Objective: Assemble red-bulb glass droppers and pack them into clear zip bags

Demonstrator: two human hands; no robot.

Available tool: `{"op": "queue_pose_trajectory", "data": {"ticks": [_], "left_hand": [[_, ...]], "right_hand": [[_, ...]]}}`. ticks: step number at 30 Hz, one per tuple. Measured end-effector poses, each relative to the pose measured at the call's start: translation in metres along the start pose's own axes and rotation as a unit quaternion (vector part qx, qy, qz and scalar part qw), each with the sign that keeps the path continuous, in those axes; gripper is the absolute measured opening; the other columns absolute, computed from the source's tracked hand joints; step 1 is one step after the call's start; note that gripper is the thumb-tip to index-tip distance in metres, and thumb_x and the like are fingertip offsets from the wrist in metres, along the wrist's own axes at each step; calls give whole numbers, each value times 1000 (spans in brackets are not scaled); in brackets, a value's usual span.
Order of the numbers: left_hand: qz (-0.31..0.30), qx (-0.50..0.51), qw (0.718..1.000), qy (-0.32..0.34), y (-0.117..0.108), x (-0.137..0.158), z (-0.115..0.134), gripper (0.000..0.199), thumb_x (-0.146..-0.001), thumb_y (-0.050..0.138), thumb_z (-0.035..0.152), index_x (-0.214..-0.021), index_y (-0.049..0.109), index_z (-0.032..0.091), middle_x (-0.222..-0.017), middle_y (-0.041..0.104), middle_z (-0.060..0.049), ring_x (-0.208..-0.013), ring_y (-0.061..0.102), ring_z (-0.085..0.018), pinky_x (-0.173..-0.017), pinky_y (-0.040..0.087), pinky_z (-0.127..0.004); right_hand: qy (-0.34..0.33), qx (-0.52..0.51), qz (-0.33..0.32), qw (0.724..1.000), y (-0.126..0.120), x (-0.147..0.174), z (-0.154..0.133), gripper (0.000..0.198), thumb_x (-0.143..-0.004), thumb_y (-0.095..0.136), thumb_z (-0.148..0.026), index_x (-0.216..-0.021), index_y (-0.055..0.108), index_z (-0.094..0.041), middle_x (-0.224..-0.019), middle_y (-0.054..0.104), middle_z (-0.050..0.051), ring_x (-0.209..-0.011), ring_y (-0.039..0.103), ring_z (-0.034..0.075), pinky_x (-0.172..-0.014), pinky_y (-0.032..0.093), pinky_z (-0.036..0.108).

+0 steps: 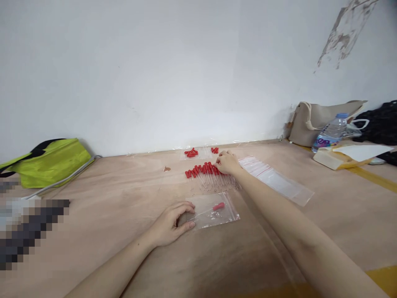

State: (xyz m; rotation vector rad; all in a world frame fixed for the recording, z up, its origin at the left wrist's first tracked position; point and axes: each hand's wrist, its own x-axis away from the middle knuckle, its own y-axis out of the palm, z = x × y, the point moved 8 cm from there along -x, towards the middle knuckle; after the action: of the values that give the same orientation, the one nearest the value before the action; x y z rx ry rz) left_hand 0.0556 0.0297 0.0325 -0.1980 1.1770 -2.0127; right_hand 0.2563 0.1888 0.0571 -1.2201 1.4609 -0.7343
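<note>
A clear zip bag (208, 221) lies flat on the table with one red-bulbed dropper (218, 206) on or inside it; I cannot tell which layer. At the bag's left edge rests my left hand (173, 223), thumb and fingers apart, fingertips touching the plastic. Beyond the bag, a row of glass droppers (204, 169) lies side by side, red bulbs away from me, thin tips towards me. My right hand (228, 162) reaches to the right part of this row, fingers bent closed at a dropper's red bulb and hiding several others.
Flat zip bags (273, 178) overlap to the right. Loose red bulbs (191, 152) lie on plastic near the wall. A green bag (52, 161) with a cable stands left; a beige bag (322, 122), a water bottle (330, 132) and an envelope (333, 159) are at right.
</note>
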Motion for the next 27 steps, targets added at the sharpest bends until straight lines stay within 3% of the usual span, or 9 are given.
{"op": "queue_pose_trajectory", "data": {"ticks": [3,6,10,12,14,17,21,27], "left_hand": [[-1,0,1000,-3,0,0,-1,24,-81,51,32,-102,55,21,-113,55,-8,-105,52,-20,-91,42,-36],[-1,-2,1000,-5,0,0,-2,24,-82,51,32,-103,55,21,-113,55,-7,-106,51,-19,-92,41,-35],[-1,-1,1000,-4,-1,0,0,24,-81,51,33,-102,55,21,-113,56,-7,-105,52,-20,-90,42,-36],[-2,0,1000,-5,-1,-1,1,24,-81,51,33,-102,55,21,-113,56,-7,-104,52,-20,-88,43,-35],[-1,-2,1000,-7,-1,-1,0,25,-82,51,34,-102,55,21,-113,56,-7,-104,52,-20,-87,44,-35],[-1,-10,1000,-2,0,-1,-2,25,-82,51,35,-103,56,22,-113,55,-7,-104,52,-20,-88,43,-35],[-5,-16,1000,4,1,-1,-3,26,-82,50,34,-104,55,23,-114,55,-6,-105,52,-20,-89,43,-35],[-5,-24,1000,0,1,0,-3,26,-82,50,35,-105,54,23,-114,55,-6,-104,52,-19,-87,44,-34]], "right_hand": [[2,-63,11,998,-6,-7,0,18,-75,54,-31,-72,65,-17,-103,58,10,-105,42,25,-88,30,39],[8,-151,7,989,-20,-8,7,19,-80,48,-29,-76,60,-15,-85,63,7,-83,54,18,-75,41,31],[39,-290,38,955,-45,21,33,20,-88,34,-29,-86,49,-16,-77,65,4,-59,56,9,-57,44,22],[101,-469,112,870,-54,50,59,15,-85,43,-32,-80,46,-19,-72,64,3,-54,54,8,-52,43,21],[152,-552,121,811,-46,81,75,20,-79,53,-37,-72,44,-20,-66,63,1,-49,53,9,-48,42,21],[219,-606,92,759,-24,118,84,20,-75,59,-34,-68,47,-20,-67,62,2,-50,53,9,-48,43,22],[262,-672,88,687,-3,136,80,16,-78,57,-27,-67,47,-20,-66,61,2,-49,54,9,-49,46,22],[271,-714,49,644,13,141,60,16,-79,56,-25,-67,47,-20,-68,62,2,-54,58,10,-55,52,24]]}}
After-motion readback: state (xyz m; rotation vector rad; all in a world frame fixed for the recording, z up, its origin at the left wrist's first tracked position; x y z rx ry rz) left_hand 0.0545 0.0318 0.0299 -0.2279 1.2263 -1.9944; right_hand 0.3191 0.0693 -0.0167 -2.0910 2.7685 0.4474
